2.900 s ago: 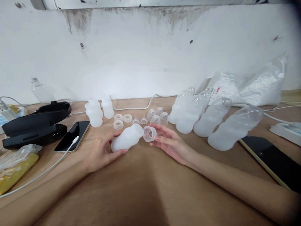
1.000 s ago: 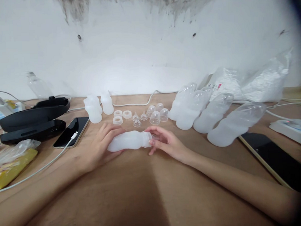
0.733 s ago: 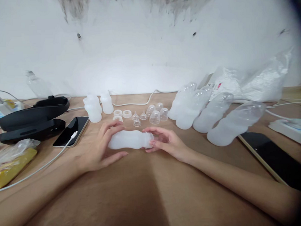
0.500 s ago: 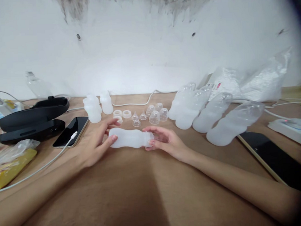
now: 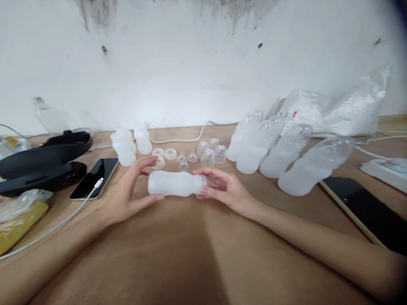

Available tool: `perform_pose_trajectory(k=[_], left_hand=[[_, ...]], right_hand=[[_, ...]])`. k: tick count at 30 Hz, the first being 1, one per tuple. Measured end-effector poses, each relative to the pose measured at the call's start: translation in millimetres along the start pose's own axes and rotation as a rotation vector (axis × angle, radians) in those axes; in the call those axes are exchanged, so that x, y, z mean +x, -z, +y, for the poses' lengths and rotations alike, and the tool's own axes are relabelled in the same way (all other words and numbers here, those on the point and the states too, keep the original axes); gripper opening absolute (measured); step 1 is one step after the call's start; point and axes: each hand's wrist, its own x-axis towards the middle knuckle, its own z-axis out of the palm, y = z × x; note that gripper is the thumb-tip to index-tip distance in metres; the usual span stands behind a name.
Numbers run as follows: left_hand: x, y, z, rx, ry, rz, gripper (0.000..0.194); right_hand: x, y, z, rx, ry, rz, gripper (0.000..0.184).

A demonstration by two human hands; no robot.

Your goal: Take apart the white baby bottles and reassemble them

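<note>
A frosted white baby bottle (image 5: 173, 184) lies on its side in front of me, its collar end to the right. My right hand (image 5: 223, 185) is closed round the collar end, fingers above and thumb below; a clear teat shows partly within the fingers. My left hand (image 5: 133, 186) is spread wide at the bottle's base, index finger above it and thumb just under it. Whether the thumb touches the bottle I cannot tell. Behind the bottle are white collar rings (image 5: 170, 153), clear teats (image 5: 192, 155) and clear dome caps (image 5: 207, 158).
Frosted bottles (image 5: 125, 148) stand at the back left. Several capped bottles (image 5: 304, 173) are on the right, before plastic bags (image 5: 349, 107). Phones (image 5: 94, 178) lie on both sides, with a black case (image 5: 43, 158), a yellow packet (image 5: 20, 221), cables and a power strip (image 5: 391, 170).
My left thumb has slid off the bottle's side to below it, and the left fingers have spread wider. My right hand keeps hold of the collar end; the bottle has barely moved.
</note>
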Motion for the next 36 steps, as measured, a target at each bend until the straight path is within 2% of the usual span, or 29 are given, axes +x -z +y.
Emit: perform_pose_trajectory(k=[4,6,8,11,13,15,17,19,21,22,24,27,29,31,32,36], left_hand=[[0.6,2.8,-5.6,0.049,0.195,-0.156,0.038],[-0.3,3.8,-5.3,0.077,0.201,-0.173,0.040],[-1.6,3.7,-3.3,0.106,0.100,-0.141,0.044],[-2.6,2.2,-1.3,0.183,-0.124,-0.087,0.041],[-1.9,1.2,-1.8,0.147,-0.155,-0.056,0.045],[-0.2,1.0,-3.3,0.021,-0.056,-0.047,0.052],[1.9,2.1,-4.7,-0.067,0.099,-0.069,0.049],[3.2,3.9,-5.5,-0.043,0.201,-0.151,0.039],[3.0,5.1,-5.8,0.016,0.220,-0.232,0.035],[2.2,5.2,-5.9,0.033,0.195,-0.246,0.035],[-0.4,4.2,-6.2,0.081,0.085,-0.201,0.040],[-4.0,1.0,-6.4,0.214,-0.173,-0.100,0.040],[-4.4,-0.3,-5.8,0.206,-0.223,-0.043,0.048],[-2.7,0.2,-4.8,0.105,-0.132,-0.004,0.059],[-1.5,1.1,-4.3,0.063,-0.056,-0.005,0.059],[1.5,5.3,-3.8,0.086,0.183,-0.190,0.038]], right_hand=[[-1.0,1.9,1.4,-0.050,0.000,-0.007,0.033],[-1.0,2.6,1.4,-0.049,-0.007,-0.010,0.034],[-0.7,2.8,0.9,-0.031,-0.021,-0.010,0.033],[-0.1,2.5,0.7,-0.051,-0.006,-0.004,0.033],[0.1,2.2,1.3,-0.070,0.029,0.009,0.033],[0.1,2.0,2.1,-0.066,0.058,0.028,0.032],[-0.2,1.9,2.3,-0.066,0.069,0.041,0.031],[-0.7,2.2,1.9,-0.097,0.061,0.037,0.032],[-1.1,2.9,1.2,-0.157,0.052,0.033,0.033],[-1.3,3.4,1.0,-0.185,0.050,0.035,0.033],[-1.6,4.2,0.8,-0.214,0.046,0.041,0.033],[-2.0,4.0,0.3,-0.192,0.039,0.030,0.034],[-2.5,2.8,-0.7,-0.190,0.053,0.028,0.034],[-3.0,1.3,-2.1,-0.209,0.077,0.035,0.034],[-3.1,0.7,-2.8,-0.223,0.089,0.040,0.033],[-3.2,0.5,-3.1,-0.262,0.099,0.050,0.034]])
